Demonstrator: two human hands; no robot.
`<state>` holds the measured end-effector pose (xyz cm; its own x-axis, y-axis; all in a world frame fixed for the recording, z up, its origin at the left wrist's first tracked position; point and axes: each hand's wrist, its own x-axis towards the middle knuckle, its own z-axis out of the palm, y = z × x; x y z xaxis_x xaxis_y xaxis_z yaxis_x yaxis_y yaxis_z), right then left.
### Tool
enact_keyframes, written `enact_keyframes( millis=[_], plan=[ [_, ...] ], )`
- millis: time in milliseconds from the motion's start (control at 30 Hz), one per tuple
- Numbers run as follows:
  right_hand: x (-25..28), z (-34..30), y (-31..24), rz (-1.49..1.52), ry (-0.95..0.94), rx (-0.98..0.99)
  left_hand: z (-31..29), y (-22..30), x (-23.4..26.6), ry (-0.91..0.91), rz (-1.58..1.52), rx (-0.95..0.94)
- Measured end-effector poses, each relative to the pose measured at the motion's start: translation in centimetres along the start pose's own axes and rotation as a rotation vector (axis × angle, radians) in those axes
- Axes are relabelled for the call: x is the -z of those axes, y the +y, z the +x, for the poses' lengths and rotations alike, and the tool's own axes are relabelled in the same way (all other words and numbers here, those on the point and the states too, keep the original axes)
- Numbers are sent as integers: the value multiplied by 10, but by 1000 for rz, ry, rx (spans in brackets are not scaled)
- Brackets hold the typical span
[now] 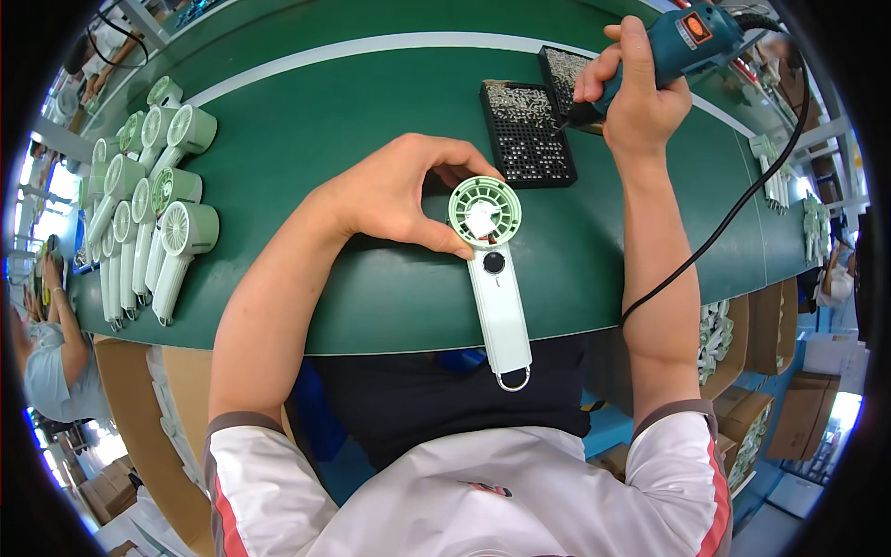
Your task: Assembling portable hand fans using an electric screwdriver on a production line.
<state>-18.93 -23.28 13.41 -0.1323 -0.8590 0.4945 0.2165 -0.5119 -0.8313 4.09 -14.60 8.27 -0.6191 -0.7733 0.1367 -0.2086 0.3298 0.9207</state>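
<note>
White sleeves sit lowest. Green table [371,306] holds a fan [492,269] near its front edge. Left hand [399,190] pinches the fan's round head. Right hand [631,88] wraps tight around a blue screwdriver [677,42], its tip over a black screw tray [526,135].

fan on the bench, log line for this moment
left hand steadies handheld fan | right hand holds electric screwdriver, tip at screw tray

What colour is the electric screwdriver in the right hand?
The electric screwdriver is teal blue with an orange label and a black cord, seen in the head view.
</note>
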Motion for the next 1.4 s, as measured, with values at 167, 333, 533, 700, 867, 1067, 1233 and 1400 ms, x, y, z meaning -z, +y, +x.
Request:
enact_keyframes(
  millis=[167,333,533,700,867,1067,1233,1400],
  plan=[
    [7,2,-2,33,-91,135,-1,-1,1,-7,12,-10],
    [-6,-14,-44,229,-141,39,1,-2,1,8,23,-9],
    [-61,-70,-89,426,-174,-196,-2,0,2,0,-21,-7],
    [-71,-80,-97,431,-46,-339,-1,3,1,-9,-14,-24],
    [-73,-83,-95,415,-54,-370,-1,3,2,-5,12,-33],
    [-74,-86,-92,401,-64,-404,-1,9,5,-20,40,4],
    [-68,-85,-81,395,-77,-426,-2,11,5,-17,59,11],
    [-53,-81,-69,101,-378,-175,-1,17,6,-52,58,38]
  ],
)
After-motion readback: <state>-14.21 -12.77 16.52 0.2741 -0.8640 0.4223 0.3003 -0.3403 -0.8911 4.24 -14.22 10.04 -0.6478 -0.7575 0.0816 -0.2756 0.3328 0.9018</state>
